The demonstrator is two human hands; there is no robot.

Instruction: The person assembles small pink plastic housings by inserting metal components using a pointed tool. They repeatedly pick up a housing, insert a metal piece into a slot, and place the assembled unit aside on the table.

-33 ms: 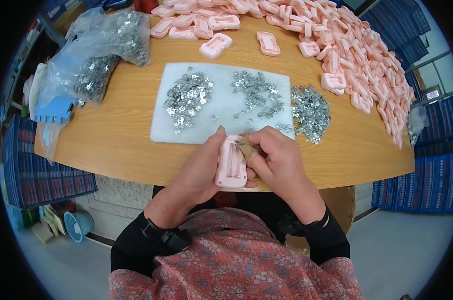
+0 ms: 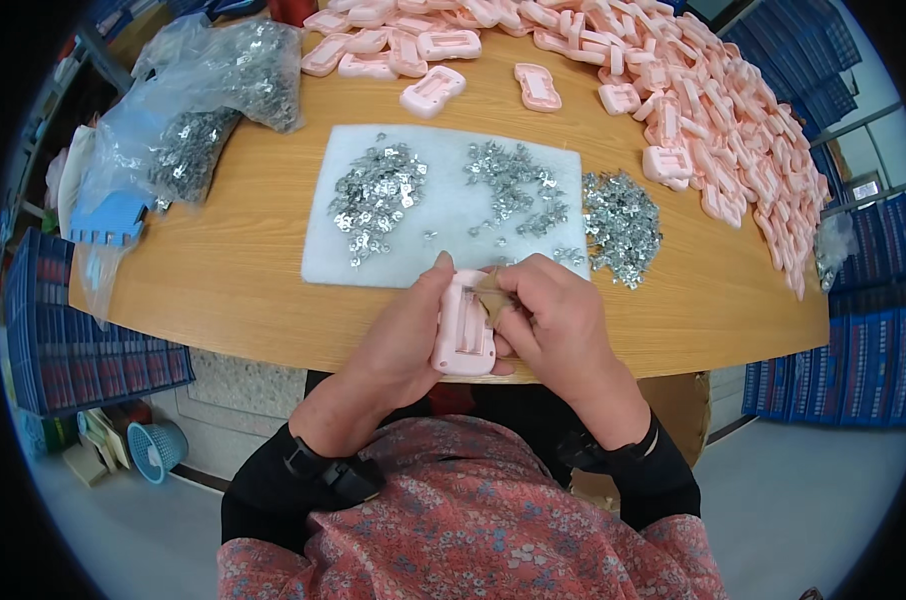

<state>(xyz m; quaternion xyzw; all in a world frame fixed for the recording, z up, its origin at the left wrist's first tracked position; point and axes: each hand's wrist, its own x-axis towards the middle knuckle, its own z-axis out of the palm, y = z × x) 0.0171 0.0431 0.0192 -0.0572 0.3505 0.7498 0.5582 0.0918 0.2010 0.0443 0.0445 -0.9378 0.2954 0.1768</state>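
Note:
My left hand (image 2: 401, 318) is wrapped round a pink plastic casing (image 2: 469, 352), its thumb along the left edge. The casing stands lengthwise toward me, its long rectangular recess facing up. My right hand (image 2: 561, 318) is closed at the casing's upper right, fingers pinched over the far end of the recess. A tan, leathery-looking piece (image 2: 492, 298) shows at those fingertips; whether it is worn or held I cannot tell. Anything small in the pinch is hidden. Just beyond my hands lies a white foam sheet (image 2: 443, 262) bearing heaps of small metal clips (image 2: 378, 190).
More metal pieces (image 2: 621, 225) are heaped right of the sheet on the wooden table (image 2: 243, 240). Many pink casings (image 2: 713, 130) pile up along the far and right edges. Clear bags of metal parts (image 2: 258, 75) stand at the far left, near a blue plastic piece (image 2: 108, 220).
The casing and my hands have shifted very slightly to the right. My right fingertips stay at the far end of the recess.

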